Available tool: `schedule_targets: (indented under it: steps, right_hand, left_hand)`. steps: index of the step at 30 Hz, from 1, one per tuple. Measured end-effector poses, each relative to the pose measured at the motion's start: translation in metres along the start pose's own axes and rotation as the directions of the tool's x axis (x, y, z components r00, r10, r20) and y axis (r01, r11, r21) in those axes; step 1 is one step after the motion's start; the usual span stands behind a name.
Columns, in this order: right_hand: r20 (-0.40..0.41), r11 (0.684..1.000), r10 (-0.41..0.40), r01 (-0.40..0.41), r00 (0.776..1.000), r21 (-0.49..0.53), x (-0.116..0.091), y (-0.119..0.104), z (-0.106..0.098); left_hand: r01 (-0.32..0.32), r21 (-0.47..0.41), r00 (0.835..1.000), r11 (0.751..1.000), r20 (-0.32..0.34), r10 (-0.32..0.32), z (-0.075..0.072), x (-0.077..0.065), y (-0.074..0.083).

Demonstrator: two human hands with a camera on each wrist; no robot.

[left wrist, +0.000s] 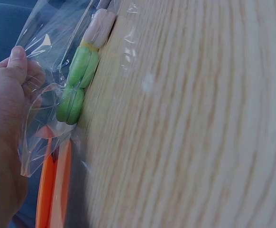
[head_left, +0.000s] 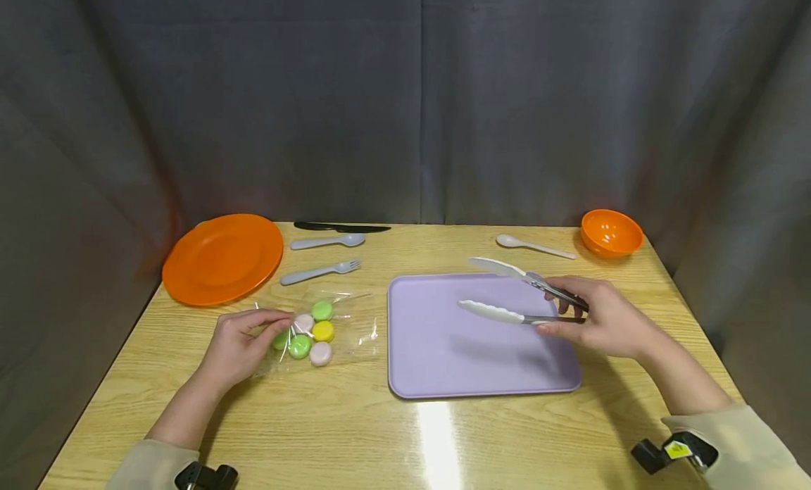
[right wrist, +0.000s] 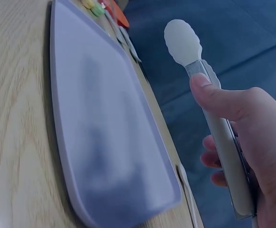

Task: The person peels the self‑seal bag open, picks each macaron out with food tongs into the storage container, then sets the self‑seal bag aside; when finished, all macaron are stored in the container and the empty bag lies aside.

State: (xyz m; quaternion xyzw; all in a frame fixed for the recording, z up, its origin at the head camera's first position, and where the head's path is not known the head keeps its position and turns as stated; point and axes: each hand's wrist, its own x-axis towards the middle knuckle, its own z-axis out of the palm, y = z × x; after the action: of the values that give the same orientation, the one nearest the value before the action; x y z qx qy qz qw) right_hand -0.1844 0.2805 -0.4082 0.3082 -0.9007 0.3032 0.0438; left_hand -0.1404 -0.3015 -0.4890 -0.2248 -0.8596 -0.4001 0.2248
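My left hand [head_left: 239,342] pinches the upper film of a clear plastic bag [head_left: 355,328] between thumb and fingertips. Inside the bag lie several macarons, among them a yellow macaron [head_left: 323,331], a green macaron [head_left: 300,346] and a pale pink macaron [head_left: 320,353]. In the left wrist view the lifted film [left wrist: 43,45] stands up from the green macarons [left wrist: 76,88]. My right hand [head_left: 598,317] grips a pair of tongs [right wrist: 218,137] with pale scalloped tips. The tongs are spread apart, with nothing between the tips, above the lilac tray [head_left: 437,370].
An orange plate [head_left: 222,258] stands at the back left. Near it lie a black knife [head_left: 342,227], a grey spoon [head_left: 327,241] and a grey fork [head_left: 319,272]. At the back right are a pale spoon [head_left: 535,246] and an orange bowl [head_left: 611,234]. A grey curtain [head_left: 355,110] hangs behind.
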Motion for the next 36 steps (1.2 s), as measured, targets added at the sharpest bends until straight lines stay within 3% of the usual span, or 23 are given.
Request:
schedule_targets:
  steps: [11, 21, 36]
  right_hand:
    - [0.087, 0.994, -0.103, 0.106, 0.991, -0.034, 0.028, -0.009, 0.023]
    - [0.142, 0.974, -0.174, 0.192, 0.974, -0.117, 0.061, -0.034, 0.054]
    - [0.248, 0.970, -0.195, 0.224, 0.949, -0.096, 0.101, -0.064, 0.104]
  left_hand:
    - [-0.011, -0.025, 1.000, 1.000, -0.009, 0.011, 0.001, 0.000, -0.002]
    - [0.001, -0.048, 1.000, 0.999, 0.001, -0.001, 0.001, 0.000, -0.002]
    - [0.002, -0.057, 1.000, 0.998, -0.006, -0.003, 0.001, 0.000, -0.003]
